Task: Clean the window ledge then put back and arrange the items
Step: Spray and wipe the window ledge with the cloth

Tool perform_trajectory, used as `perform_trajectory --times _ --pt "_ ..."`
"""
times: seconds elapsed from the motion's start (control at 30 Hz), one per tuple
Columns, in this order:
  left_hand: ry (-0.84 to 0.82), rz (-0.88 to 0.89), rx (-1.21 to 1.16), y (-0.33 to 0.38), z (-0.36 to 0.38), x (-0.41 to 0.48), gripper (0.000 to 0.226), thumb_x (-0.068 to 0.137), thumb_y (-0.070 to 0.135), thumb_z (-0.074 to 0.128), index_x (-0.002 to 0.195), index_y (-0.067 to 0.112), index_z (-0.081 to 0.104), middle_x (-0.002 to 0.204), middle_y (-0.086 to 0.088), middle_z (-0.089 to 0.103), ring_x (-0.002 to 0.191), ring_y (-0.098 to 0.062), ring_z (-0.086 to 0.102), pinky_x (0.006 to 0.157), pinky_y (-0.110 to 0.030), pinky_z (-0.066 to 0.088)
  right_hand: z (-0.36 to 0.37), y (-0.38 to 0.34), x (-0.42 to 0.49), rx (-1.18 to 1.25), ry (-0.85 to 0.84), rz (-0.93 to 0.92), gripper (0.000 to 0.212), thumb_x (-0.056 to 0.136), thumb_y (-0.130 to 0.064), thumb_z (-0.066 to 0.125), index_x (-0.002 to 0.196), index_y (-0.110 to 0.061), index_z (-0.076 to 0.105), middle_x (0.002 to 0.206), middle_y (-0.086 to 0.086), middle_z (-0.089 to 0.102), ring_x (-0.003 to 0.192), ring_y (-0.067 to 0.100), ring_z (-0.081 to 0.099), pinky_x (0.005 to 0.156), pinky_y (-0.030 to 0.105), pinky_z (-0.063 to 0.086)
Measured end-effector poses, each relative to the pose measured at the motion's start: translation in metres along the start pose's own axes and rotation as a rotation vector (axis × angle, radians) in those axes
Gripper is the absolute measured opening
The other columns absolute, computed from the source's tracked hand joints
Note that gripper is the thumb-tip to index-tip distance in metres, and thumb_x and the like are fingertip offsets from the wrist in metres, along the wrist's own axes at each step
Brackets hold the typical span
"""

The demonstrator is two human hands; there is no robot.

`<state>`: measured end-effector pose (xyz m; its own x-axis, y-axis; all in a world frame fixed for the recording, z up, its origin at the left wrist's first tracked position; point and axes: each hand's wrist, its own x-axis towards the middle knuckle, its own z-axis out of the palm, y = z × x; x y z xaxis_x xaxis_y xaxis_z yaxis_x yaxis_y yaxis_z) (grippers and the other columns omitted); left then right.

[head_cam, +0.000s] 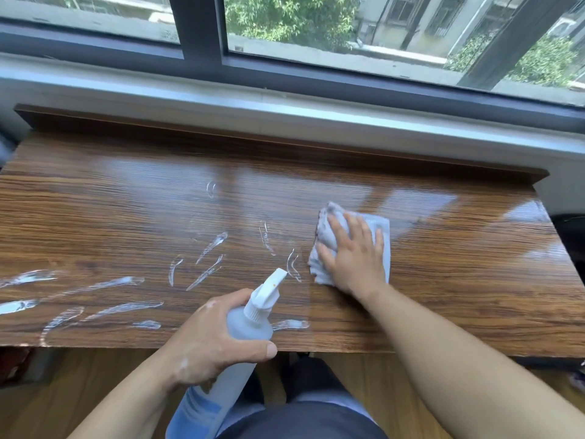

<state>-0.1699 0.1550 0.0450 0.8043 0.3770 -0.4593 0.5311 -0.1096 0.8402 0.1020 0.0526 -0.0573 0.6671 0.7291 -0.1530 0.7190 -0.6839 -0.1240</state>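
A glossy wood-grain ledge (126, 210) runs below the window. White foam streaks (104, 285) lie across its left and middle parts. My right hand (354, 255) presses flat, fingers spread, on a crumpled grey cloth (376, 224) right of centre. The ledge right of the cloth shines with no streaks. My left hand (212, 340) grips the neck of a translucent spray bottle (250, 324) over the ledge's front edge. Its white nozzle (275, 278) points up and to the right, toward the cloth.
A raised wooden lip (285, 144) backs the ledge, with a pale sill (316, 106) and dark window frame (202, 33) behind. Wooden floor (79, 391) and my dark-clothed lap (310, 419) lie below the front edge. A dark object (569, 229) sits off the ledge's right end.
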Motion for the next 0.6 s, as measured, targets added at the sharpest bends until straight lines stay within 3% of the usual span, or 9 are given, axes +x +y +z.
perform_trajectory --times 0.1,0.17,0.27,0.37,0.47,0.6 --pt "0.004 -0.011 -0.008 0.002 0.002 0.002 0.061 0.049 0.062 0.077 0.108 0.057 0.063 0.105 0.011 0.072 0.092 -0.010 0.065 0.075 -0.013 0.048 -0.009 -0.010 0.043 0.038 -0.016 0.066 0.067 0.095 -0.065 0.035 0.156 -0.041 0.019 0.165 -0.003 0.015 0.152 0.021 0.006 0.122 0.056 0.001" --pt "0.003 -0.021 -0.020 0.001 0.003 0.004 0.060 0.050 0.060 0.078 0.107 0.048 0.067 0.102 0.005 0.073 0.090 -0.015 0.065 0.078 -0.021 0.051 -0.008 -0.010 0.041 0.040 -0.024 0.055 0.067 0.095 -0.064 0.033 0.156 -0.040 0.020 0.165 -0.003 0.014 0.153 0.020 0.005 0.122 0.055 -0.001" --pt "0.006 -0.036 -0.018 -0.002 0.004 0.003 0.059 0.049 0.061 0.079 0.101 0.032 0.071 0.094 -0.001 0.071 0.078 -0.015 0.062 0.080 -0.037 0.052 -0.001 0.001 -0.002 0.010 -0.002 -0.056 0.068 0.092 -0.064 0.026 0.154 -0.038 0.027 0.163 -0.002 0.022 0.152 0.022 0.014 0.122 0.055 0.005" --pt "0.036 -0.059 -0.010 -0.004 0.002 0.003 0.063 0.048 0.063 0.078 0.101 0.028 0.072 0.093 -0.002 0.071 0.080 -0.019 0.062 0.081 -0.040 0.053 0.012 0.015 -0.069 0.003 0.054 -0.166 0.063 0.092 -0.059 0.037 0.150 -0.034 0.039 0.159 -0.002 0.033 0.150 0.025 0.026 0.120 0.057 0.016" --pt "0.043 -0.065 0.012 -0.006 -0.004 0.002 0.066 0.048 0.063 0.077 0.106 0.033 0.071 0.095 0.002 0.072 0.085 -0.019 0.063 0.083 -0.038 0.053 0.023 0.018 -0.110 -0.013 0.056 -0.242 0.061 0.092 -0.055 0.044 0.149 -0.033 0.042 0.157 -0.001 0.036 0.148 0.027 0.030 0.116 0.062 0.022" --pt "0.071 -0.064 -0.016 -0.007 -0.011 -0.004 0.065 0.047 0.063 0.076 0.110 0.055 0.063 0.102 0.012 0.072 0.087 -0.009 0.064 0.078 -0.019 0.050 0.019 -0.012 -0.070 -0.032 -0.001 -0.260 0.062 0.091 -0.059 0.039 0.149 -0.037 0.040 0.159 -0.002 0.034 0.149 0.026 0.027 0.118 0.062 0.018"
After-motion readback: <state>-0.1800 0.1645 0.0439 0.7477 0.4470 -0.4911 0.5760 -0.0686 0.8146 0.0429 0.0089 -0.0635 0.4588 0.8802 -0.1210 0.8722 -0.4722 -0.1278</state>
